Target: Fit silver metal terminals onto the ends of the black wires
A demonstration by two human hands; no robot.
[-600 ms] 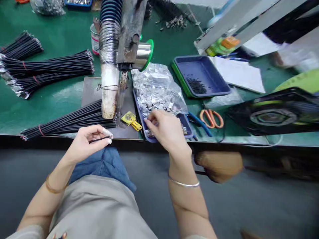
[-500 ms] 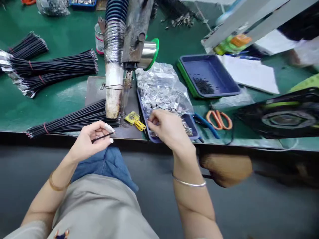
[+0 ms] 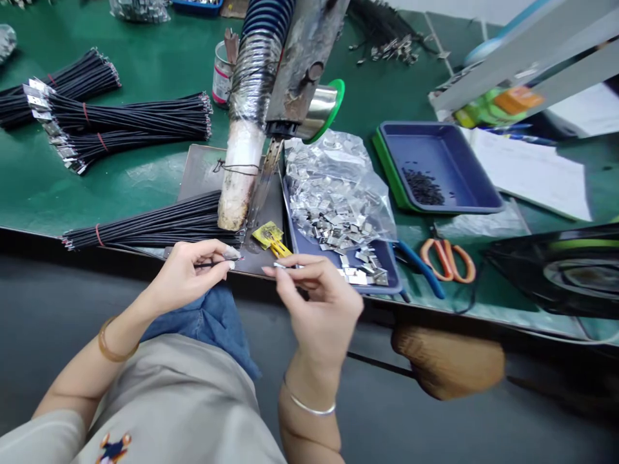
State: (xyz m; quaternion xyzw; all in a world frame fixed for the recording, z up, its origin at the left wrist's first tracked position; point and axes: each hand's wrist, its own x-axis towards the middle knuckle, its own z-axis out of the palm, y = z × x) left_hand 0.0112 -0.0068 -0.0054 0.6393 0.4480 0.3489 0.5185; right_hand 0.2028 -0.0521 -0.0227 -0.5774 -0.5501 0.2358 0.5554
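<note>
My left hand [image 3: 186, 276] pinches a thin black cable [image 3: 207, 264] at the table's front edge, its fine wire ends poking out past the thumb and covered fingertip. A small silvery metal connector [image 3: 280, 265] is between the thumb and index finger of my right hand [image 3: 324, 296], a short gap to the right of the cable end. Behind the left hand lies a tied bundle of black cables [image 3: 159, 222]. Loose metal connectors [image 3: 338, 225] and a clear plastic bag fill the blue tray [image 3: 397, 283] beyond my right hand. A soldering tip [image 3: 271, 161] points down above the table, behind the gap between both hands.
A fume hose [image 3: 242, 154] and metal stand hang over the work plate. A yellow tag [image 3: 271, 237], blue-handled pliers [image 3: 420, 267] and orange scissors [image 3: 447, 258] lie near the edge. Another blue tray [image 3: 435, 161] holds small black pieces. More cable bundles [image 3: 135, 116] lie left; a black fan-like device [image 3: 556, 270] stands right.
My right hand has come out of the connector tray, leftward and toward me, now with a metal connector in its fingers. The left hand still pinches the cable. The view has shifted slightly.
</note>
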